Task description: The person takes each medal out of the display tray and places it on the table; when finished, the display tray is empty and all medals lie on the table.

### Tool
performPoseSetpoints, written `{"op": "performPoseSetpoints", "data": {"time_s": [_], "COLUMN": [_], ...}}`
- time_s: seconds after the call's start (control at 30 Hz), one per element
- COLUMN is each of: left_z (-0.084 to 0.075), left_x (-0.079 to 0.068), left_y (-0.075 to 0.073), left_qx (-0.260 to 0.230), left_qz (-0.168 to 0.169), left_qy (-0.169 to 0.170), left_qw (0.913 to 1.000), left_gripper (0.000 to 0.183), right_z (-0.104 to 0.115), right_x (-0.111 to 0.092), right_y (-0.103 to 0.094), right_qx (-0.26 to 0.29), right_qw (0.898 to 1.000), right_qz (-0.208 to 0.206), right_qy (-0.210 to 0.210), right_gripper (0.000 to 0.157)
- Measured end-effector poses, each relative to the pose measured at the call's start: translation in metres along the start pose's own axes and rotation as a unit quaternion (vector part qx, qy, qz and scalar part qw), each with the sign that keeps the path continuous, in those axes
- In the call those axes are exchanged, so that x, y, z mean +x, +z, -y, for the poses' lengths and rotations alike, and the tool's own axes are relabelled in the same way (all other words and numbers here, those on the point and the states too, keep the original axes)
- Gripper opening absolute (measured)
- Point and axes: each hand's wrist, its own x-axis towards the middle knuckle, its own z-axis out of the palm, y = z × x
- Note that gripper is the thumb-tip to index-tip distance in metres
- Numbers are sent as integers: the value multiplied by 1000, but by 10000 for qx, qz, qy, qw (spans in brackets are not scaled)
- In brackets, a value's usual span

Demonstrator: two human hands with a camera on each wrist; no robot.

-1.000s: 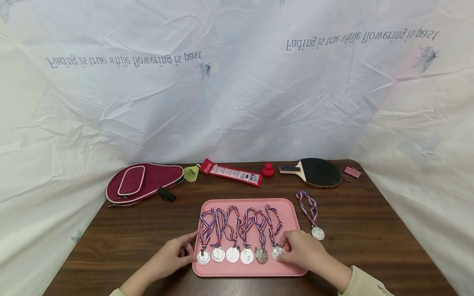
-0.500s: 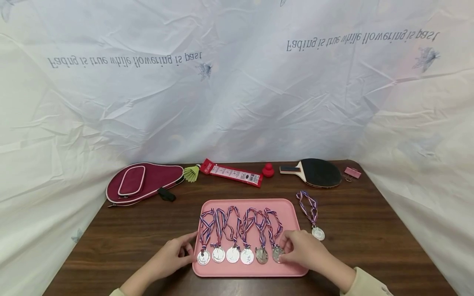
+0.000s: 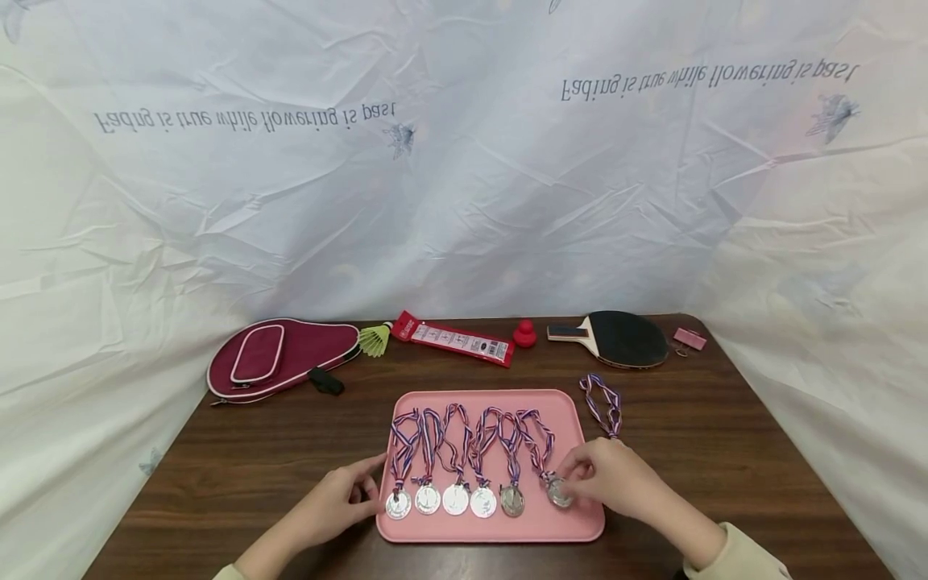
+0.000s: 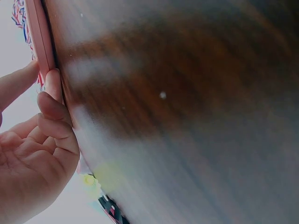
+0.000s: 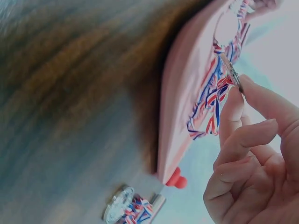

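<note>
A pink tray (image 3: 486,530) on the table bears several silver medals on striped ribbons, lying in a row, such as the medal (image 3: 455,499) near the middle. My right hand (image 3: 616,479) pinches the rim of the rightmost medal (image 3: 559,492) between thumb and fingertips. Seen in the right wrist view, that medal (image 5: 232,74) is tilted up on edge, its ribbon (image 5: 205,105) trailing over the tray. On the other side, my left hand (image 3: 337,501) holds the tray's left edge; the left wrist view has thumb and finger on either side of the tray rim (image 4: 41,39).
Another medal's ribbon (image 3: 602,403) lies right of the tray, its disc hidden behind my right hand. Along the back are a maroon paddle case (image 3: 312,342), a shuttlecock (image 3: 374,340), a red packet (image 3: 457,338), a red knob-shaped object (image 3: 525,333), a table-tennis bat (image 3: 629,338) and a pink clip (image 3: 689,337).
My right hand has moved to the right, drawing the rightmost medal away from its neighbour. It now covers the disc of the medal outside the tray. The left hand has stayed put.
</note>
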Motion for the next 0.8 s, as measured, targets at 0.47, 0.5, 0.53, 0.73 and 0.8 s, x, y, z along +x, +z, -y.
{"op": "performPoseSetpoints", "data": {"time_s": [0.47,0.5,0.53,0.73,0.8], "left_z": [0,0,0,1,1], "left_x": [2,2,2,1,1], "left_y": [-1,-1,-1,0,1], "left_qx": [44,49,55,26,17], "left_qz": [-30,-34,-36,-34,-36], "left_qy": [16,20,25,47,39], "left_qw": [10000,10000,10000,10000,10000], "left_gripper": [60,60,60,60,60], "right_z": [7,7,6,5,4], "right_x": [-9,-9,-10,-15,-16], "right_y": [-34,-36,-39,-60,-66], "right_qx": [-357,-431,-477,-646,-738], "right_qw": [9958,9947,9938,9868,9836], "right_qz": [-822,-904,-979,-1469,-1635], "right_qy": [168,209,235,224,210], "right_gripper": [11,11,11,10,10]}}
